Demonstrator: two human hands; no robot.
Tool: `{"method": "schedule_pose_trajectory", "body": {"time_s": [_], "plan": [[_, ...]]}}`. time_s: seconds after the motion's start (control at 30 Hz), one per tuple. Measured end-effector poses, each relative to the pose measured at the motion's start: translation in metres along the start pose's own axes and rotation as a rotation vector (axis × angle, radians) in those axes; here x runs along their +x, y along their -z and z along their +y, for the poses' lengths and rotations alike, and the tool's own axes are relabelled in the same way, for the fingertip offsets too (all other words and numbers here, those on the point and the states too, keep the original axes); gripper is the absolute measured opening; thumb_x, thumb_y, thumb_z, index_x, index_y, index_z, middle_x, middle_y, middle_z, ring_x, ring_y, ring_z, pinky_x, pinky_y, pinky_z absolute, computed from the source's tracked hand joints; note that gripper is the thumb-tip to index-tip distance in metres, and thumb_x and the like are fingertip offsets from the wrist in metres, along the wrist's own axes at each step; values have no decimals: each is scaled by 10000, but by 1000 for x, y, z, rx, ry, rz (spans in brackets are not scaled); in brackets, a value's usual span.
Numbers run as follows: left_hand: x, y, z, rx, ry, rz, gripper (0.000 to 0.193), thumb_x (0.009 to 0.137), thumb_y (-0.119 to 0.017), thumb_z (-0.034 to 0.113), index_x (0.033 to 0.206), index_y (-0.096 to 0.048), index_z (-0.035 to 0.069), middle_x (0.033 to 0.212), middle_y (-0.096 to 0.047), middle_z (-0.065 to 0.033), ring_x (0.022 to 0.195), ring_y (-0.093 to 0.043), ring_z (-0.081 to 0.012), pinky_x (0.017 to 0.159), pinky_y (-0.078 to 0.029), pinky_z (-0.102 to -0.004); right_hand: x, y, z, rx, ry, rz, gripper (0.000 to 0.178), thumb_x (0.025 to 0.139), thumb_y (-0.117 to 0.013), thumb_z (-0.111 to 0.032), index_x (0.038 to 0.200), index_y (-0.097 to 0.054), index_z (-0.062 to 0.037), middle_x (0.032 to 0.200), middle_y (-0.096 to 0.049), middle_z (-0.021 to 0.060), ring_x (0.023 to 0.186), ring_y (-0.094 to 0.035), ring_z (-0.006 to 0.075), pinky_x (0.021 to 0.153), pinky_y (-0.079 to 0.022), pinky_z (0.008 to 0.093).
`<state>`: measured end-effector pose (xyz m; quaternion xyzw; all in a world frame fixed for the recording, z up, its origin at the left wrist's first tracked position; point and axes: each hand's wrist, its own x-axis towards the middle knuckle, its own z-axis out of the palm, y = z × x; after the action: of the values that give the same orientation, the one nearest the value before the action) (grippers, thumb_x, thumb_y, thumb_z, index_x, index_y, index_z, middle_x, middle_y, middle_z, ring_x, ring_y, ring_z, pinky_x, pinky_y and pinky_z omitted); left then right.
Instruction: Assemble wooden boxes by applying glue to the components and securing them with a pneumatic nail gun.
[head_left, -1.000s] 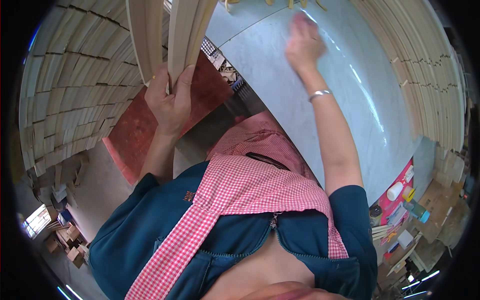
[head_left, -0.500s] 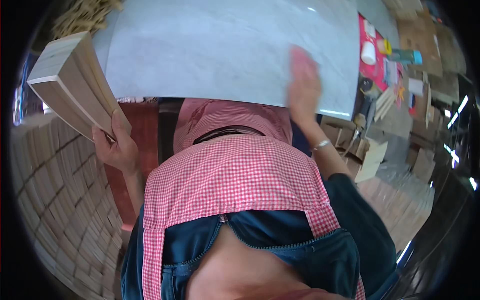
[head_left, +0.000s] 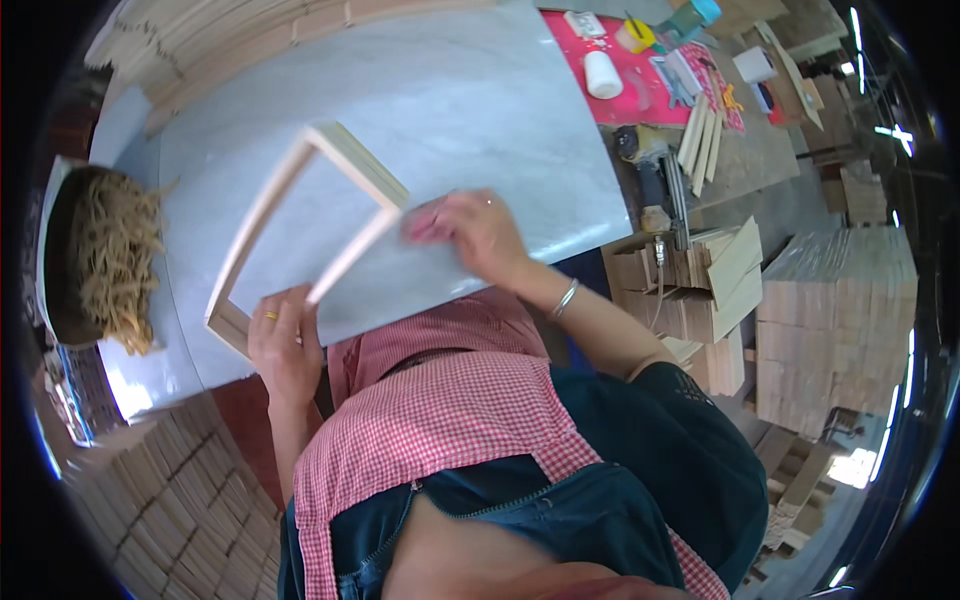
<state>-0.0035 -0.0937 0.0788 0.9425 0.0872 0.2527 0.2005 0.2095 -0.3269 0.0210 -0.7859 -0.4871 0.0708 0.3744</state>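
A light wooden four-sided frame (head_left: 362,168) is tilted up over the pale, shiny tabletop (head_left: 480,110). My left hand (head_left: 285,335), with a ring on one finger, grips it by its near corner, fingers wrapped over the edge. At the frame's right corner is my right hand (head_left: 490,235), with a bracelet on the wrist. Its fingers are closed on a pinkish-red pad (head_left: 428,222), which is blurred. The pad is against or very close to the wood; whether it touches I cannot tell.
Left on the table stands a dark container of tan curly strips (head_left: 115,265). Long boards (head_left: 225,55) lie along the back. A red sheet (head_left: 640,98) at the far right carries a white bottle (head_left: 602,75) and a yellow cup (head_left: 635,37). Wood stacks (head_left: 180,500) stand lower left and right.
The frame has come from the left side over the tabletop and turned, its opening now visible. My right hand has moved left from the table's right part to the frame's corner. The view has turned.
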Motion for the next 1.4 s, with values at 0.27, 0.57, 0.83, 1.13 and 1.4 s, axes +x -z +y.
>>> {"method": "schedule_pose_trajectory", "body": {"time_s": [0.27, 0.57, 0.83, 1.13, 1.4], "plan": [[35, -48, 34, 69, -140, -276, 205, 835, -646, 10, 1035, -676, 48, 934, -663, -95, 836, -601, -284, 764, -476, -374, 29, 222, 182, -521, -160, 821, 215, 875, -593, -10, 1057, -668, -99, 965, -682, 73, 873, -622, 281, 775, -507, 371], [43, -93, 46, 182, -56, -258, 266, 822, -668, 22, 1085, -651, 55, 897, -657, -84, 818, -613, -282, 749, -469, -362, 51, 231, 252, -1116, -717, 692, 418, 921, -626, -390, 1140, -630, -35, 970, -685, 158, 907, -664, 356, 838, -544, 415], [51, -101, 49, 167, -111, -213, 263, 827, -703, 97, 1082, -647, 70, 895, -662, -61, 777, -611, -252, 723, -466, -340, 58, 201, 246, -569, -996, 428, 662, 801, -758, -472, 1205, -550, 9, 1046, -684, 230, 930, -698, 372, 829, -561, 446], [49, -98, 30, 171, -165, -131, 171, 841, -676, 118, 1007, -637, 105, 799, -597, -36, 747, -585, -228, 689, -458, -345, 59, 215, 131, 205, -381, 1010, 748, 793, -856, -307, 1355, -473, 3, 1195, -605, 186, 979, -646, 240, 825, -557, 308], [13, -107, 35, 281, -179, -20, 423, 941, -601, 232, 1349, -580, 123, 1438, -513, -90, 1387, -431, -260, 1216, -240, -501, 43, 86, -9, 628, -209, 700, 472, 884, -730, -225, 1239, -526, 10, 1100, -604, 136, 848, -590, 184, 599, -509, 256]]}}
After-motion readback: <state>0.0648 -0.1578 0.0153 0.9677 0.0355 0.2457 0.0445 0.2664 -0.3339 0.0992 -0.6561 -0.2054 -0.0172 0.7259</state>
